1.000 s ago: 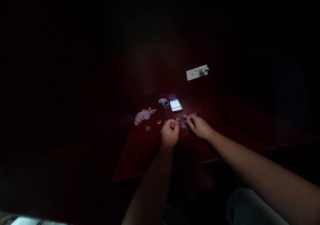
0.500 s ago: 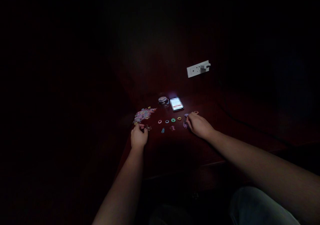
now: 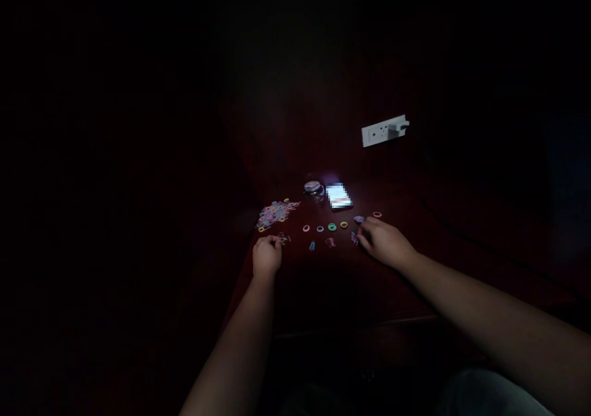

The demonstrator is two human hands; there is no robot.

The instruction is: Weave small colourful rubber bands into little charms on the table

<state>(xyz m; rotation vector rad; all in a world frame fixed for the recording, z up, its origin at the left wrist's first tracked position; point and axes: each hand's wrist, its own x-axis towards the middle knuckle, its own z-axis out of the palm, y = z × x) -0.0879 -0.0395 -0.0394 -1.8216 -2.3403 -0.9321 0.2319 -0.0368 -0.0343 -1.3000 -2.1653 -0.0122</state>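
Near the table's left edge, my left hand (image 3: pixel 266 256) rests with its fingers curled, beside a small cluster of thin pale pieces (image 3: pixel 284 239). Its fingertips are too dark to show what they hold, if anything. My right hand (image 3: pixel 386 242) is bent, thumb and fingers drawn together at a small bunch of purple pieces (image 3: pixel 354 237). Just above those fingers lies a purple band (image 3: pixel 359 219). Between the hands runs a row of small rings: a pink ring (image 3: pixel 306 228), a blue ring (image 3: pixel 320 229), a green ring (image 3: pixel 332 227) and a yellow ring (image 3: pixel 344 225). Below them lie blue pieces (image 3: pixel 312 245) and pink pieces (image 3: pixel 330 242).
A loose heap of thin multicoloured pieces (image 3: pixel 277 214) lies at the left edge. A lidded round jar (image 3: pixel 314 189) stands beside a lit phone (image 3: pixel 338 196). An orange-pink ring (image 3: pixel 377 215) lies at the right. A wall socket (image 3: pixel 384 131) holds a plug. The surroundings are very dark.
The whole view has shifted, so everything appears further right and slightly lower. My right hand has drawn back slightly from the purple pieces, showing more of them. My left hand stays by the pale cluster.
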